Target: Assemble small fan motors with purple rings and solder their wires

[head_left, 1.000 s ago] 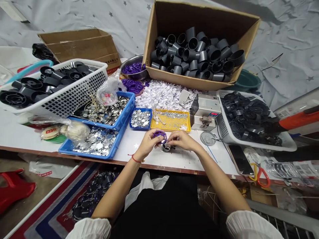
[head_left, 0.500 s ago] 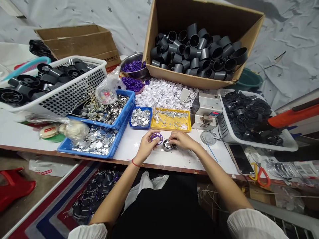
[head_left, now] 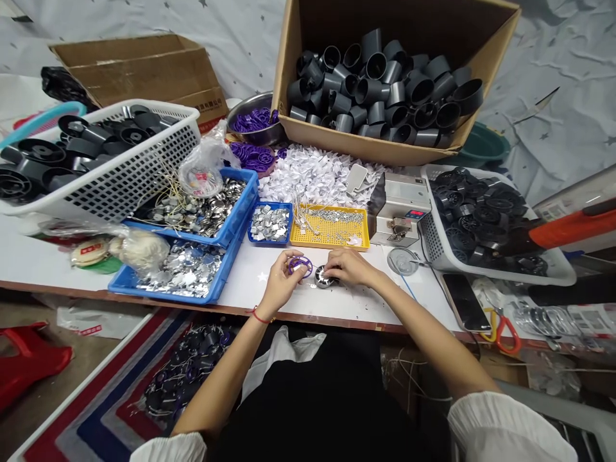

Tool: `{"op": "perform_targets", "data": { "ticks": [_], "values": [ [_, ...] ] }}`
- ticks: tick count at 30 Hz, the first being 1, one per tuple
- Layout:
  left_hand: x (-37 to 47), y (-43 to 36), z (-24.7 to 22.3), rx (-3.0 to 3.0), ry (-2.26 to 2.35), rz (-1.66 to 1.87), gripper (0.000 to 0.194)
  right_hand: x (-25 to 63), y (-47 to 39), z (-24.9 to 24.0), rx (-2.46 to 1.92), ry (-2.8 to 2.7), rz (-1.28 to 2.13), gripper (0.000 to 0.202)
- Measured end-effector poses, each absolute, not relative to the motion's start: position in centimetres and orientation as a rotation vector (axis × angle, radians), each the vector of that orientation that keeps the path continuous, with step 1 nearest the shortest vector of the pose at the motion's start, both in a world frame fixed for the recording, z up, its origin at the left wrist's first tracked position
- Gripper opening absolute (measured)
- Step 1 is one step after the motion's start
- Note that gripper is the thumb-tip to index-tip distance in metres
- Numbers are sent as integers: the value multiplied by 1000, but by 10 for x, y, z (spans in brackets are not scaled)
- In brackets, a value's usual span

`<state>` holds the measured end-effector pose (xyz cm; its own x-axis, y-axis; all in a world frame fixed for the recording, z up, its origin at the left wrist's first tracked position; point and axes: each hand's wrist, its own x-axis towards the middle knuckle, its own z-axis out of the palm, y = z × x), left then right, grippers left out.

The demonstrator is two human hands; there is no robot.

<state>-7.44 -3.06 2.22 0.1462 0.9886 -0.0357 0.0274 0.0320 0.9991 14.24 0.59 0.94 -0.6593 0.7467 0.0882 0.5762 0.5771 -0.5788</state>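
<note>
My left hand [head_left: 283,281] pinches a purple ring with spokes [head_left: 301,265], held just above the white table near its front edge. To the right of it a round black part with a silvery rim [head_left: 323,276] rests on the table. The fingers of my right hand [head_left: 347,266] are bent together at the top right of this part and touch it. Whether they grip the part or something small on it is hidden. A yellow tray [head_left: 330,239] of small metal pieces and a small blue tray [head_left: 270,241] of silvery squares lie beyond my hands.
Blue trays [head_left: 163,295] and a white basket [head_left: 139,170] stand left. A cardboard box [head_left: 370,144] of black tubes is at the back. Right are a metal device [head_left: 402,199], another white basket [head_left: 510,274], a phone [head_left: 466,303] and orange-handled scissors [head_left: 509,335].
The view has shifted slightly. My right fingers have moved a little on the black part, and more of its spoked face shows. My left hand still holds the purple ring.
</note>
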Motion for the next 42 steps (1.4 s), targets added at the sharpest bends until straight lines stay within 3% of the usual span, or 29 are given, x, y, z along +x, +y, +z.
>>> {"op": "perform_targets", "data": {
  "ticks": [22,34,42],
  "values": [
    [-70,-26,18,1391,1166,1025,36,138,9,-1,-1059,-2472,747,10],
    [-67,-31,15,1455,1120,985,33,144,-15,-14,-1149,-2271,531,17],
    [-65,-28,17,1532,1102,940,33,145,-2,2,-1129,-2285,669,12]
  ]
}}
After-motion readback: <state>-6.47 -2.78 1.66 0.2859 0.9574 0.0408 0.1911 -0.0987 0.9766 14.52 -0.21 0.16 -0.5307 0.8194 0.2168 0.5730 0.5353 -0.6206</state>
